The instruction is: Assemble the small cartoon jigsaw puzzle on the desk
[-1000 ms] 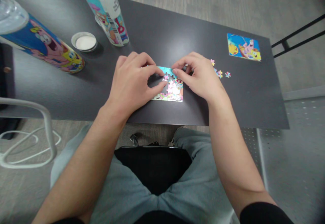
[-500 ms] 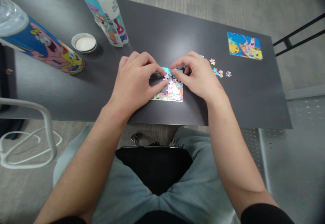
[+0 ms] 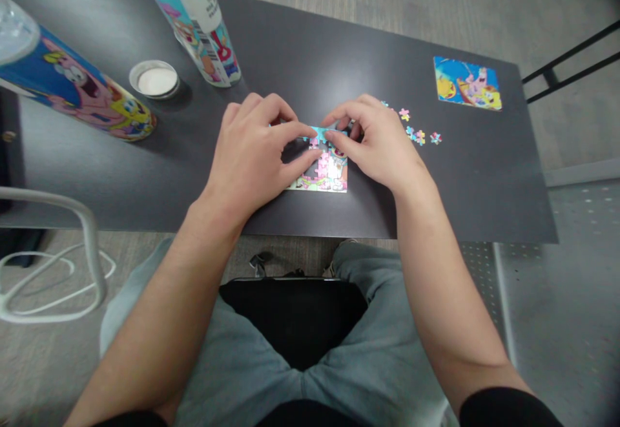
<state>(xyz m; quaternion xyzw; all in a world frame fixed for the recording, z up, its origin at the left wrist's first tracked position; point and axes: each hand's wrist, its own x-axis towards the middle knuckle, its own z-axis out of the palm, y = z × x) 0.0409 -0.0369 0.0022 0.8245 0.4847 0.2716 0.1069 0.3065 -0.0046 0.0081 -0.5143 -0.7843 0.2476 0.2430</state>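
A partly joined jigsaw puzzle (image 3: 334, 172) lies flat on the dark table, with a gap in its middle. My left hand (image 3: 256, 149) rests over its left side, thumb and forefinger apart, the fingertips on the pieces; the other fingers are curled and cover the puzzle's left part. At the top edge, the thumb and forefinger of my right hand (image 3: 375, 143) are closed on a light blue puzzle piece (image 3: 320, 134). The piece's far side is hidden by the fingers.
Loose puzzle pieces (image 3: 419, 136) lie right of my right hand. A picture card (image 3: 468, 84) is at the far right. Two cartoon-printed bottles, one blue (image 3: 92, 91) and one light blue (image 3: 206, 33), stand left, near a round lid (image 3: 155, 81). The table's front edge (image 3: 320, 236) is close to me.
Both hands stay at the puzzle with almost the same grip. The left fingertips have shifted slightly over the pieces. The whole view has moved a little.
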